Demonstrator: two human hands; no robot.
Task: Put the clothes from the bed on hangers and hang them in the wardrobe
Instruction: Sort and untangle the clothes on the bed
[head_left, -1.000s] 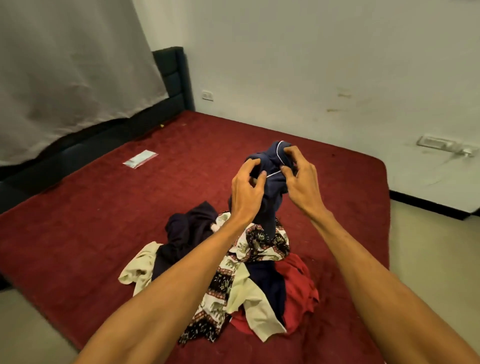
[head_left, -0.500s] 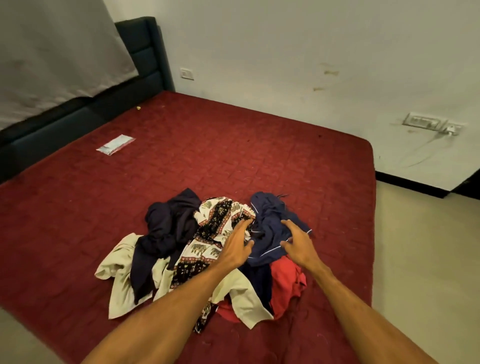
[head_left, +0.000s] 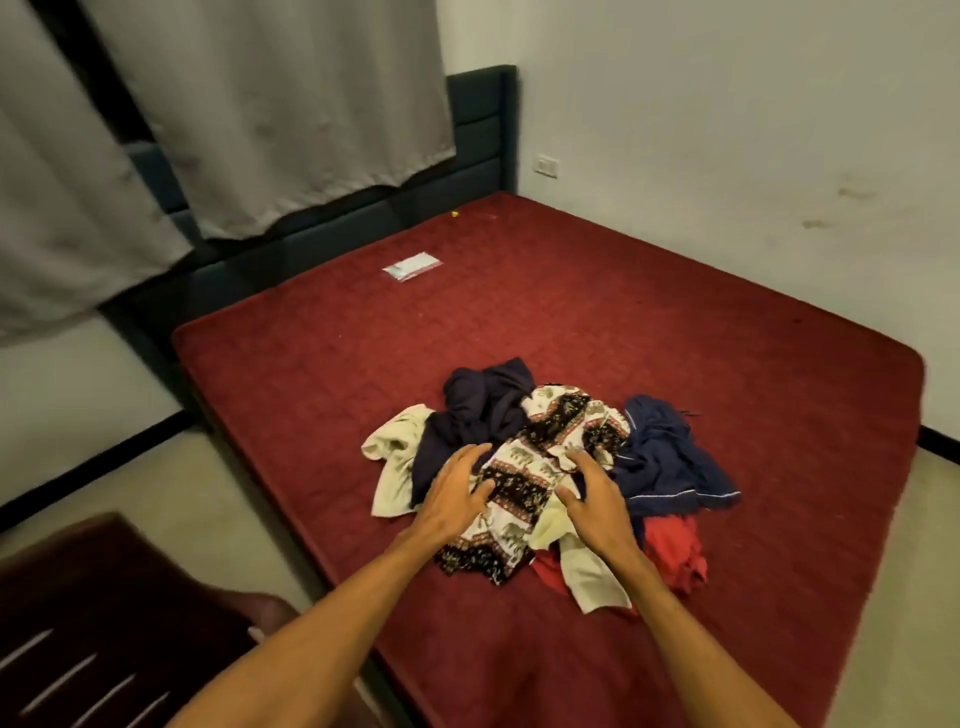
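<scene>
A pile of clothes lies on the red bed. On top is an elephant-print garment in white, black and red. A navy garment with white piping lies at the right of the pile, a dark navy one at the left. Cream cloth and red cloth show at the edges. My left hand hovers open over the pile's left side. My right hand is open with spread fingers over the print garment. Neither hand holds anything. No hangers or wardrobe are visible.
A small white packet lies near the dark headboard. Grey curtains hang at the left. A dark red wooden piece of furniture stands at the lower left. Pale floor runs along both sides of the bed.
The navy piped garment, held up a second ago, has been dropped onto the pile's right side. Both hands shifted left, over the print garment. The view turned left.
</scene>
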